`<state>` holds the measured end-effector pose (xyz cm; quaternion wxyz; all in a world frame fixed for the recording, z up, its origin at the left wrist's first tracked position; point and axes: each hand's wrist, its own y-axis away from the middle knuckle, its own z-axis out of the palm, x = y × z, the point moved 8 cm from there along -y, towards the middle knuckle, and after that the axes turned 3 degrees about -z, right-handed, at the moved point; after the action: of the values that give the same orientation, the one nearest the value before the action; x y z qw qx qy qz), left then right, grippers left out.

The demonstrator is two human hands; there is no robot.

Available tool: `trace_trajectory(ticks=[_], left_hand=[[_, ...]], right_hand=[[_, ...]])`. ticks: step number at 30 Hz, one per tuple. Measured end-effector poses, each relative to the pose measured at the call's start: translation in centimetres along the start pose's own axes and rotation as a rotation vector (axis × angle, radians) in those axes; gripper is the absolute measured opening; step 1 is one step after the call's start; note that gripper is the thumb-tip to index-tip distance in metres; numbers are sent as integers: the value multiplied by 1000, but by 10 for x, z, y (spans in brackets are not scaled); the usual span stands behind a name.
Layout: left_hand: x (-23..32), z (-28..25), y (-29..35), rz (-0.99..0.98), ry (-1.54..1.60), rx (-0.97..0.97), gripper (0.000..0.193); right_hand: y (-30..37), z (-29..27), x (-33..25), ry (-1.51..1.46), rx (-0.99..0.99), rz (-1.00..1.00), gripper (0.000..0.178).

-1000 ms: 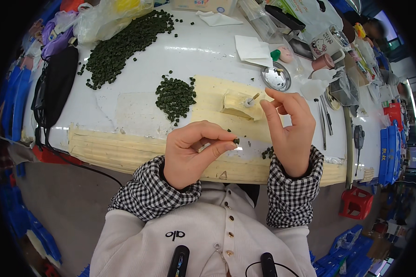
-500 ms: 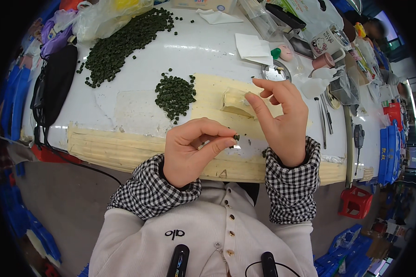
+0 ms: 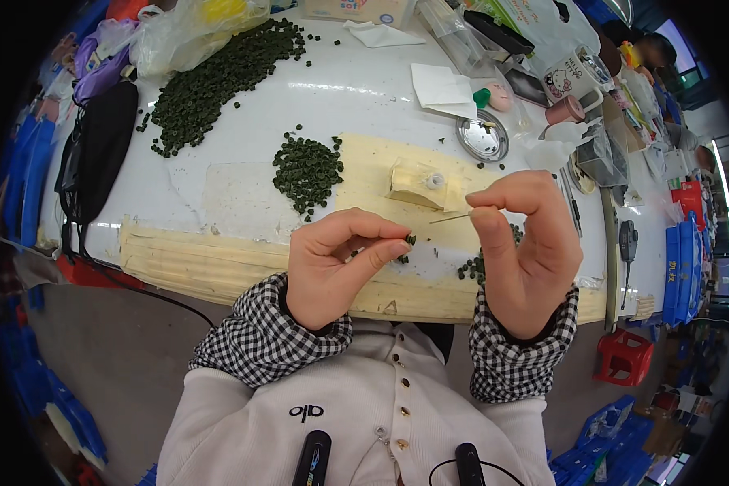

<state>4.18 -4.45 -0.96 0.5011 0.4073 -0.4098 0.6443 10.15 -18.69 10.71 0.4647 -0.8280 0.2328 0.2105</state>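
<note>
Thumb and forefinger of my left hand (image 3: pixel 338 261) are closed on a small dark green ring-like part (image 3: pixel 411 240). My right hand (image 3: pixel 533 247), to the right of it, pinches a thin needle-like metal pin (image 3: pixel 450 219). Its free end points left, a little above and apart from the green part. Beyond the hands is a small pile of the same dark green parts (image 3: pixel 307 172). A few more parts (image 3: pixel 471 268) lie beside and partly behind my right hand. A cream-coloured block (image 3: pixel 407 183) with a small white round piece (image 3: pixel 435 181) on top stands between and beyond my hands.
A larger heap of green parts (image 3: pixel 211 81) covers the far left of the table. A round metal dish (image 3: pixel 483 139), white paper (image 3: pixel 445 89), tweezers (image 3: pixel 573 202) and a mug (image 3: pixel 573 77) lie to the right. A black pouch (image 3: pixel 105 154) is at the left edge.
My right hand has moved nearer and to the right, and a thin pin now shows between its fingertips. The dish and white piece are uncovered. My left hand has hardly moved.
</note>
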Motion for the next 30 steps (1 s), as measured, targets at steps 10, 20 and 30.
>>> trace_trajectory(ticks=[10,20,30], left_hand=[[3,1,-1,44,-65,-7,16],[2,1,-1,39,-72,-9,15],[3,0,-1,34,-100,0,16]], right_hand=[[18,30,21,-323,-131,193,12],[16,33,15,-233,-323,202,19],[10,12,27,-206,79,190,9]])
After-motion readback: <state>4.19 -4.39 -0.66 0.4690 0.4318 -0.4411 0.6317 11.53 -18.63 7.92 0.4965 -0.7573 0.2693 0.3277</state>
